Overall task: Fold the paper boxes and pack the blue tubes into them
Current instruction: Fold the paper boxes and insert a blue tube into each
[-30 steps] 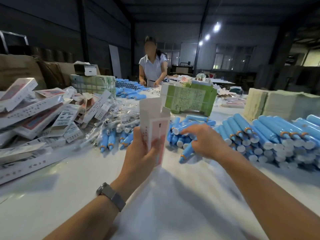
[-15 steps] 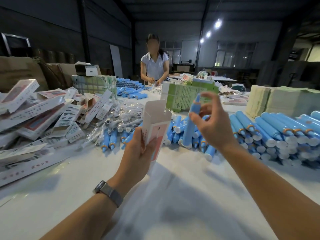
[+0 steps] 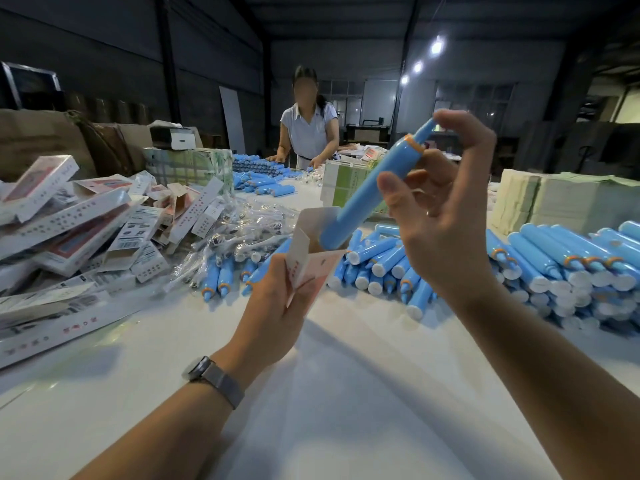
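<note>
Head view: right hand (image 3: 440,216) fingers pinch a blue tube (image 3: 367,188), tilted, its lower end inside the open top of a paper box (image 3: 311,252) gripped by the left hand (image 3: 273,313); behind the box lie loose blue tubes (image 3: 554,258) on the white table (image 3: 329,393).

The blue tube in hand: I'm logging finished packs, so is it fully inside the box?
No, only the blue tube's lower end has entered the box.
</note>
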